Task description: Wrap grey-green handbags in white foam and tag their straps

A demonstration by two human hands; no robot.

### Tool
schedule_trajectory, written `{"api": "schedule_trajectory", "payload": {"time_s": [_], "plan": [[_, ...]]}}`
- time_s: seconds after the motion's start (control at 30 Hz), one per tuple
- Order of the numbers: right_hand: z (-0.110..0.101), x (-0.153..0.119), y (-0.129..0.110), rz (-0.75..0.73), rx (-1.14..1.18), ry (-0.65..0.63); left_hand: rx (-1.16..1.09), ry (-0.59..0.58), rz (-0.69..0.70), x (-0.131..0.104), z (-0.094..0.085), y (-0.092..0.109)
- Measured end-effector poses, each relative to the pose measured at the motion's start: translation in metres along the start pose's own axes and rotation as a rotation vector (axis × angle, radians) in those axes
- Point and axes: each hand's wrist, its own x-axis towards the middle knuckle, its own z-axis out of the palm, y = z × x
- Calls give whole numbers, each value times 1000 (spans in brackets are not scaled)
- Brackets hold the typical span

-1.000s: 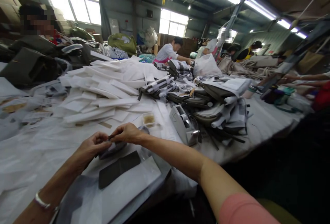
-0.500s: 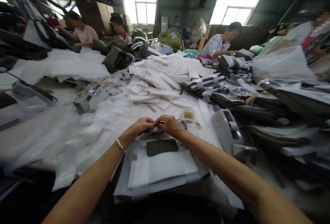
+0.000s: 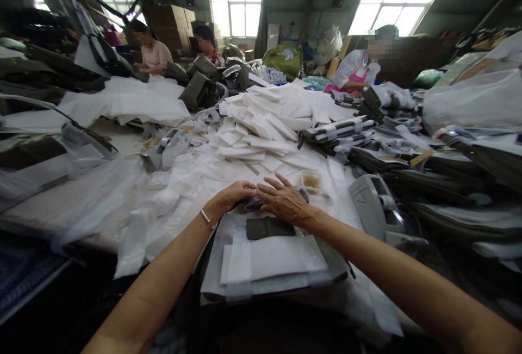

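Note:
In front of me lies a dark flat item, perhaps a bag, with a clear plastic wrap [image 3: 212,267] over it. On it rest a white padding sheet [image 3: 277,259] and a dark rectangular panel [image 3: 271,228]. At its far edge my left hand [image 3: 236,193] is closed, fingertips pinched at a greyish wrapped part; what exactly they hold is hidden. My right hand [image 3: 287,202] is open with fingers spread, palm down over that same part, its fingertips near the left hand's. Just beyond it stands a small white tray [image 3: 321,182] with yellowish contents.
White sheets [image 3: 265,120] are heaped at the table's centre. A grey tape dispenser [image 3: 371,207] stands to the right, beside stacked dark bags [image 3: 460,180]. Thin plastic wrap [image 3: 163,196] spreads at left. Several people work across the table, including one in a pink apron [image 3: 361,74].
My right hand has gone from a pinch beside the left hand to spread fingers. My left hand stays closed at the far edge. The whole view has shifted, with things appearing farther right.

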Motion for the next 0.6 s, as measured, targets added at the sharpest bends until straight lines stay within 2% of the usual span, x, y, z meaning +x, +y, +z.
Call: {"api": "schedule_trajectory", "payload": {"time_s": [0.1, 0.17, 0.27, 0.33, 0.4, 0.5, 0.53, 0.6], "plan": [[0, 2, -8, 138, 88, -52, 3, 7, 16, -4, 4, 4], [-8, -1, -12, 234, 184, -41, 11, -1, 39, -6, 5, 8], [-39, -26, -14, 340, 339, 169, 12, -15, 48, -6, 5, 13], [-71, -61, -11, 454, 399, 362, 2, 3, 17, -4, 3, 13], [-104, -108, -4, 649, 379, 489, -18, 44, -18, -3, 3, 12], [-141, -183, 13, 1051, 272, 506, -67, 88, -64, -3, 4, 12], [-146, -205, 19, 1165, 251, 495, -81, 93, -76, -3, 5, 12], [-147, -238, 29, 1348, 363, 488, -96, 94, -85, -4, 7, 14]]}}
